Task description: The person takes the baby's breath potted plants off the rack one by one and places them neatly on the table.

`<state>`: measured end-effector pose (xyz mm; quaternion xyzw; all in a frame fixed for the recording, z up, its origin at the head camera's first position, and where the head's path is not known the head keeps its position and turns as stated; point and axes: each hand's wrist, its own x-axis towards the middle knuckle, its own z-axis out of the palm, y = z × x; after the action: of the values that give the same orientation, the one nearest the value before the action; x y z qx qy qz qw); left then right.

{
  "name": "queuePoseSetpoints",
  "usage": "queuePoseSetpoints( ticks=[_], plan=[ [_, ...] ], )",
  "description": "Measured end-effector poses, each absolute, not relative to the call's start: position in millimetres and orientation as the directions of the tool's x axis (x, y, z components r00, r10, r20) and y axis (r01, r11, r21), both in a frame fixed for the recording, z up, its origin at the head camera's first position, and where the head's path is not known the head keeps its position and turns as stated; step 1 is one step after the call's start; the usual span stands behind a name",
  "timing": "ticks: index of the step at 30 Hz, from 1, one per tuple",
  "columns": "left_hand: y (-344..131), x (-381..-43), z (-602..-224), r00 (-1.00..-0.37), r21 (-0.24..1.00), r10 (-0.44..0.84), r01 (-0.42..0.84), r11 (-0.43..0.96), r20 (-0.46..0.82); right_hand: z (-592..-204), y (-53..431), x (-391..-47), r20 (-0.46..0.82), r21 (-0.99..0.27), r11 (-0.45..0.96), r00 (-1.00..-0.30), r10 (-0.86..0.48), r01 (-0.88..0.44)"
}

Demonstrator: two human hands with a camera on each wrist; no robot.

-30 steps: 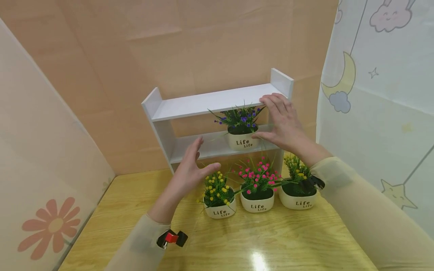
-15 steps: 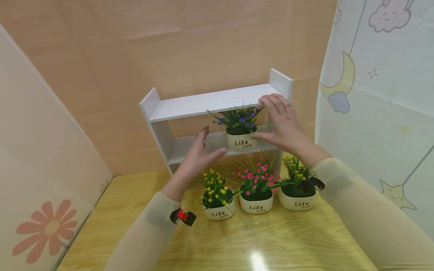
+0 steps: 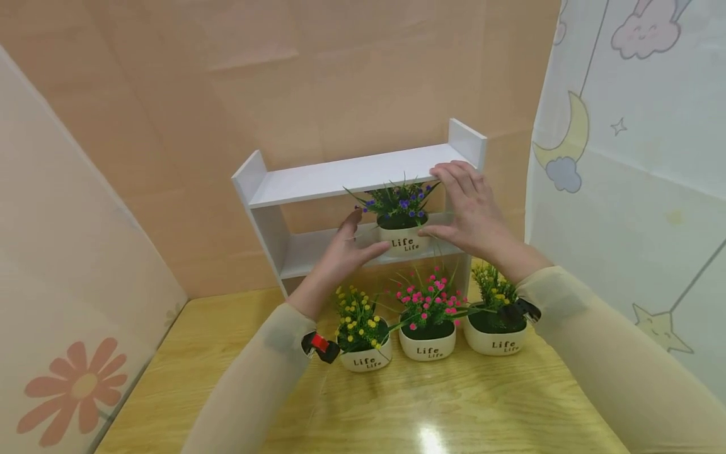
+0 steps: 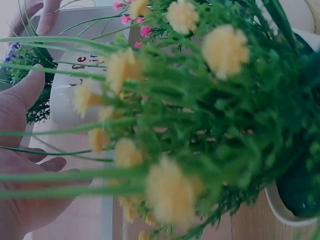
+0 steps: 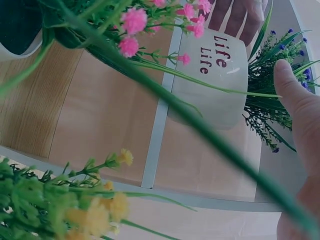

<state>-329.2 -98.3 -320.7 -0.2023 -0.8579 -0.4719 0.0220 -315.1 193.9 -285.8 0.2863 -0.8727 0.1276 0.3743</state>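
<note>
A cream pot [image 3: 404, 242] marked "Life", planted with purple flowers [image 3: 404, 203], stands on the middle shelf board of a white rack [image 3: 351, 174]. My left hand [image 3: 346, 251] reaches to the pot's left side, fingers extended and thumb apart, the thumb tip overlapping the pot's front edge. On the other side, my right hand [image 3: 471, 211] has its fingertips at the upper board's front edge. Its thumb [image 5: 287, 82] points across to the pot's upper right. In the left wrist view, yellow blooms [image 4: 170, 192] partly cover the pot and the left hand.
On the wooden table [image 3: 374, 416] before the rack stand three more "Life" pots: a yellow-flowered one [image 3: 365, 361], a pink-flowered one [image 3: 426, 347] and another yellow-flowered one [image 3: 496, 342]. Their stems rise below the hands. Printed cloth walls [image 3: 629, 239] flank the table.
My left hand has moved right and slightly up, from left of the pot to its left edge. The right hand has stayed nearly in place beside the rack.
</note>
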Motion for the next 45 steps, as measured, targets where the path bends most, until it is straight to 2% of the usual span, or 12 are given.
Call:
queuePoseSetpoints(
  ticks=[13,18,27,39,45],
  plan=[
    [-73.1,-342.1,-320.8,-0.922,0.849,0.330,0.335,0.408,0.204,-289.0,197.4,-314.7,0.742,0.014,0.797,-0.528,-0.413,-0.604],
    [-66.4,-346.2,-321.8,-0.911,0.869,0.350,0.344,0.356,0.217,-288.1,197.5,-313.2,0.738,0.007,0.802,-0.539,-0.407,-0.597],
    [-60.8,-353.2,-323.4,-0.890,0.833,0.391,0.390,0.391,0.233,-286.9,196.0,-311.4,0.739,-0.003,0.803,-0.543,-0.400,-0.595],
    [-57.7,-359.0,-325.5,-0.899,0.855,0.388,0.356,0.378,0.203,-287.8,194.9,-311.5,0.737,-0.011,0.809,-0.552,-0.390,-0.587],
    [-57.6,-359.6,-324.8,-0.917,0.852,0.361,0.320,0.415,0.169,-288.4,193.9,-311.8,0.738,-0.010,0.809,-0.550,-0.390,-0.587]
  ],
)
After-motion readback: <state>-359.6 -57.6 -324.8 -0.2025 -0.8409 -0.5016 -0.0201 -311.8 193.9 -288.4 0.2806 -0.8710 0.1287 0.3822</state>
